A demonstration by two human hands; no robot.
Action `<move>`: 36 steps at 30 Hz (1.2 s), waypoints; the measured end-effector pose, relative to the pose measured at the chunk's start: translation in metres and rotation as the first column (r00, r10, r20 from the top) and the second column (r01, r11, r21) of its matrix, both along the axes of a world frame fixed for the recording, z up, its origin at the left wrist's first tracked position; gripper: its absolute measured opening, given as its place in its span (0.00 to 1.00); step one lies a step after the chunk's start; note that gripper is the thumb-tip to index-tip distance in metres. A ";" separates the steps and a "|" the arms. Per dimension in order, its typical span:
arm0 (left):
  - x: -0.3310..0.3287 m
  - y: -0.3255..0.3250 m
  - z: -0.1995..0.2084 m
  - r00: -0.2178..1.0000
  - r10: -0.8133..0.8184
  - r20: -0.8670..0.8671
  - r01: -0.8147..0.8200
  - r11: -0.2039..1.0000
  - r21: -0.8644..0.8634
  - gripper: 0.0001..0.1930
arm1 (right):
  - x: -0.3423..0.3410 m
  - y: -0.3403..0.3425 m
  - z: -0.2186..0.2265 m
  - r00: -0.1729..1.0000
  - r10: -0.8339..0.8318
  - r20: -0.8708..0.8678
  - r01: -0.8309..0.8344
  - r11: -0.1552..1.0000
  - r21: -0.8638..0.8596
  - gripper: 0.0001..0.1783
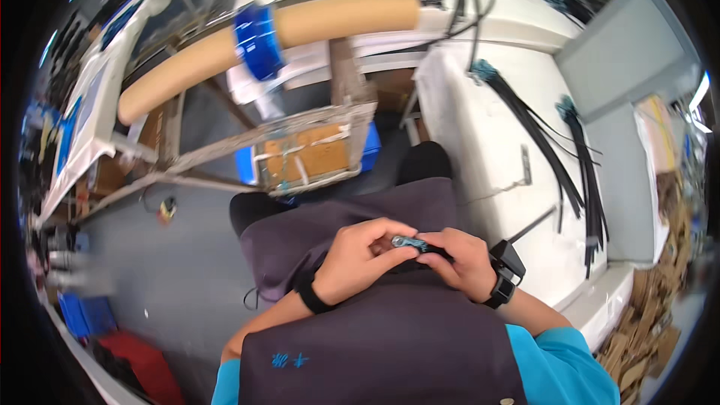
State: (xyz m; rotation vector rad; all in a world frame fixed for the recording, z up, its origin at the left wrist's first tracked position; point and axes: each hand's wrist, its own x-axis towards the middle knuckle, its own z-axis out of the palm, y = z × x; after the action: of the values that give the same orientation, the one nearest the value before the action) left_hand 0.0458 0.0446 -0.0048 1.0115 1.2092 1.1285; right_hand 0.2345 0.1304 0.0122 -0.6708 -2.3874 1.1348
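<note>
Over my lap, both hands meet on a black strap with a speckled teal end [409, 243]; a small, pale, ring-like tip shows at its left. My left hand [367, 255] pinches the teal end between thumb and fingers. Close beside it, my right hand [461, 259] is closed round the black part, with thumb and forefinger near the teal piece. The strap's far part is hidden behind the right hand. On the white table to the right lie similar bundles of long black straps [536, 135] with teal ends.
A slim grey metal piece [526, 165] lies on the white table [480, 142]. Ahead, a long tan cardboard tube [345, 16] carrying a blue tape roll [257, 41] rests over a wooden frame [262, 135]. A grey panel [626, 49] stands at the right. Cardboard scraps [637, 330] are heaped lower right.
</note>
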 end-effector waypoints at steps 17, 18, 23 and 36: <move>-0.037 -0.011 -0.050 0.943 0.318 0.095 -0.304 0.942 -0.142 0.15 | 0.166 0.181 0.239 0.593 -0.805 0.016 0.197 0.164 0.967 0.12; -0.034 -0.008 -0.048 0.942 0.320 0.099 -0.304 0.941 -0.148 0.15 | 0.143 0.185 0.224 0.616 -0.785 0.063 0.209 0.240 0.948 0.12; -0.030 -0.004 -0.049 0.940 0.303 0.155 -0.279 0.947 -0.160 0.14 | 0.079 0.259 0.089 0.805 -0.564 0.183 0.397 0.742 0.540 0.12; -0.037 -0.012 -0.058 0.905 0.419 0.071 -0.385 0.880 -0.280 0.14 | 0.018 0.385 -0.117 0.829 -0.559 -0.008 0.473 0.695 0.542 0.11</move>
State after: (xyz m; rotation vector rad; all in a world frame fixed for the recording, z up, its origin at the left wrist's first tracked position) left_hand 0.0091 0.0322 -0.0627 0.4861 1.4581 1.2911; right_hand 0.2522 0.5157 -0.1050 -1.1622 -2.2413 0.1705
